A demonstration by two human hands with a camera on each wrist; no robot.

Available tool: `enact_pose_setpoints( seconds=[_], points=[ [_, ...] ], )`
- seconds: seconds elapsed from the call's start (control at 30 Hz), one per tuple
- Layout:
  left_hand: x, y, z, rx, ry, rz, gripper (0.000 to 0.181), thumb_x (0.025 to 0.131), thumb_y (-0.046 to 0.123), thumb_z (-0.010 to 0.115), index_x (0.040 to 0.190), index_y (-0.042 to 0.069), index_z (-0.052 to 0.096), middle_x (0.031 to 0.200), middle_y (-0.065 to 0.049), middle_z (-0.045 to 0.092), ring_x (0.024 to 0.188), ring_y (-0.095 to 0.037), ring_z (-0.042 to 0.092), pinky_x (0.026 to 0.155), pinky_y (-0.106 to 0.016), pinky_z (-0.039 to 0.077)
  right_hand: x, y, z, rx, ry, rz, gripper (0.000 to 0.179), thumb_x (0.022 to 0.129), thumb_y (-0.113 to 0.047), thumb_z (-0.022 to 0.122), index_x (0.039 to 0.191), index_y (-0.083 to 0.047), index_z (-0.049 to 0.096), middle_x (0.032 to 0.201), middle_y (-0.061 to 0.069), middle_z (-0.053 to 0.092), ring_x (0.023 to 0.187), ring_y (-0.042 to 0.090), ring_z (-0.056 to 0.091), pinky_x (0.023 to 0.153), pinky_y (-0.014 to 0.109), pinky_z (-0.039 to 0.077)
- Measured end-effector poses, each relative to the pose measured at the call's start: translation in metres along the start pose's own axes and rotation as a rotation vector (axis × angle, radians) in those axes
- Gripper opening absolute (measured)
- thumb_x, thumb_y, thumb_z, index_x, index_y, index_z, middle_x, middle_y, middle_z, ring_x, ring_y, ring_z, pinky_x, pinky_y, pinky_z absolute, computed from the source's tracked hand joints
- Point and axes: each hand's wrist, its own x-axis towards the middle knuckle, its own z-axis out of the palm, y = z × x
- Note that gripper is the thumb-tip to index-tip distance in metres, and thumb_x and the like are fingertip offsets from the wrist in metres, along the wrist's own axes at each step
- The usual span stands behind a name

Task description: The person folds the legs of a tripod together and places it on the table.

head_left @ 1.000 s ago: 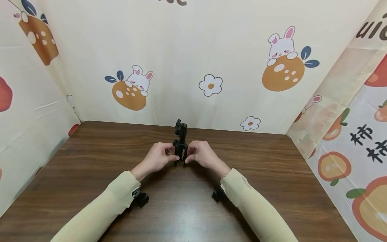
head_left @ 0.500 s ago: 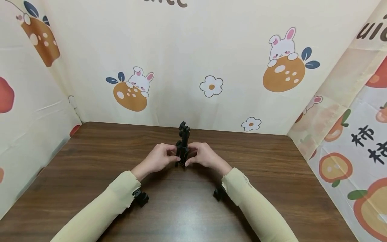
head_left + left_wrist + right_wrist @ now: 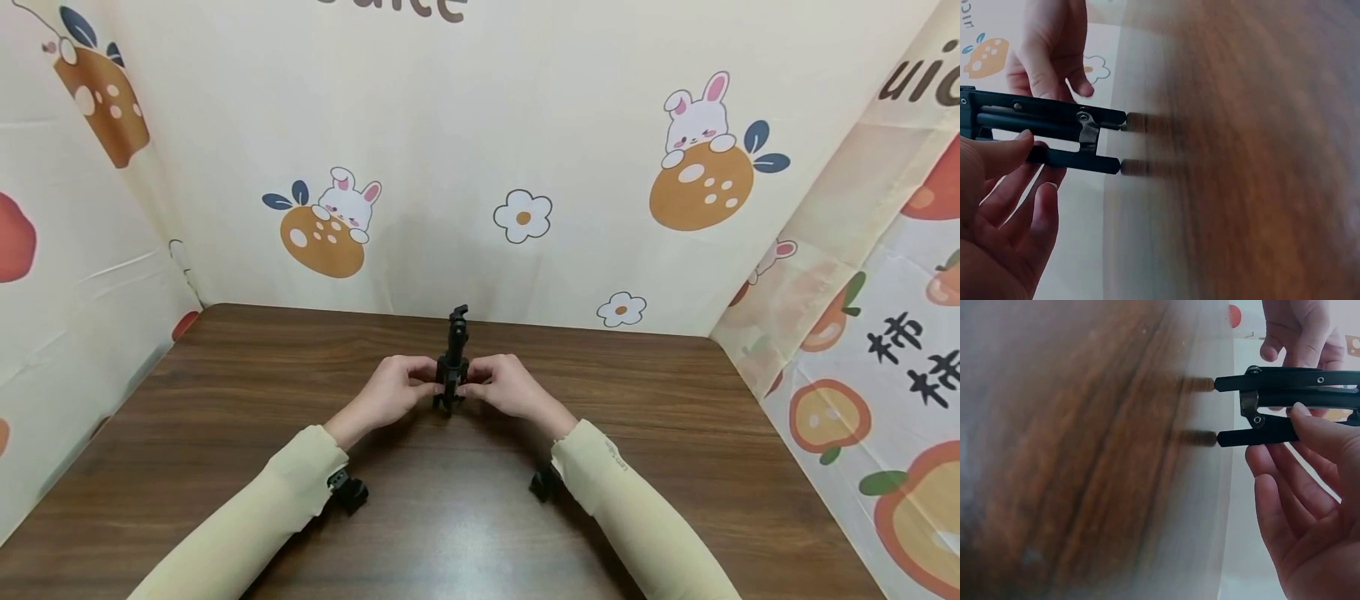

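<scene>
A small black tripod (image 3: 455, 343) stands upright on the wooden table, with its clamp-like head at the top. My left hand (image 3: 392, 390) is at its left side, thumb and fingers pinching a leg low down. From the right, my right hand (image 3: 510, 386) pinches another leg in the same way. In the left wrist view the tripod's legs (image 3: 1094, 164) lie close together, joined by a metal brace (image 3: 1088, 132); the left thumb (image 3: 1007, 153) presses on one. The right wrist view shows the right thumb (image 3: 1319, 431) against a leg (image 3: 1254, 437), with the feet at the tabletop.
The brown wooden table (image 3: 465, 500) spreads around the hands, its back edge close behind the tripod. A patterned cloth backdrop (image 3: 442, 150) rises behind it and at both sides. Small black cameras (image 3: 348, 492) are strapped to the wrists.
The tripod has turned about its upright axis between my hands, so its head now faces another way and one leg points toward me. Both hands stay nearly in place.
</scene>
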Motion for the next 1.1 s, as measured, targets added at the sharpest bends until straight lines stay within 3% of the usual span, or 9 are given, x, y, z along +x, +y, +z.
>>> enact_pose_setpoints(
  seconds=[0.27,0.47,0.77,0.97,1.1],
  points=[
    [-0.005,-0.004,-0.003,-0.044,0.041,-0.012,0.022,0.087,0.003,0.076,0.109,0.008,0.072,0.101,-0.001,0.073,0.093,-0.016,0.068,0.086,-0.043,0.053,-0.005,-0.005,0.002,-0.071,0.054,-0.008,0.008,0.088,-0.019,0.078,0.083,-0.018,0.073,0.077,-0.012,0.070,0.066,0.008,0.056,0.060,0.027,0.046],
    [-0.010,-0.004,-0.003,-0.052,0.010,-0.005,0.025,0.086,0.007,0.078,0.109,0.009,0.071,0.099,0.000,0.073,0.093,-0.016,0.067,0.088,-0.046,0.051,-0.008,-0.011,0.005,-0.121,0.078,0.000,0.014,0.086,-0.020,0.080,0.077,-0.019,0.069,0.073,-0.012,0.068,0.066,0.005,0.060,0.059,0.026,0.049],
    [-0.010,-0.001,0.002,-0.052,0.016,0.002,0.028,0.084,0.007,0.080,0.110,0.010,0.071,0.098,0.001,0.073,0.093,-0.017,0.068,0.089,-0.051,0.049,-0.011,-0.015,0.011,-0.056,0.033,-0.028,0.011,0.085,-0.021,0.082,0.083,-0.015,0.072,0.074,-0.010,0.068,0.065,0.005,0.060,0.058,0.025,0.048],
    [-0.006,0.001,0.007,-0.025,0.056,0.018,0.029,0.083,0.005,0.081,0.110,0.007,0.072,0.096,-0.003,0.073,0.086,-0.017,0.068,0.082,-0.043,0.053,-0.010,-0.012,0.012,-0.017,-0.022,-0.021,0.011,0.082,-0.012,0.083,0.088,-0.012,0.074,0.079,-0.006,0.072,0.075,0.006,0.068,0.065,0.024,0.053],
    [-0.005,0.002,0.008,0.029,0.081,0.044,0.019,0.082,0.003,0.080,0.100,0.008,0.075,0.095,-0.001,0.072,0.080,-0.013,0.067,0.074,-0.036,0.054,-0.008,-0.011,0.013,-0.045,-0.022,-0.051,0.012,0.080,-0.010,0.083,0.089,-0.010,0.075,0.082,-0.004,0.073,0.076,0.005,0.068,0.068,0.024,0.053]
  ],
)
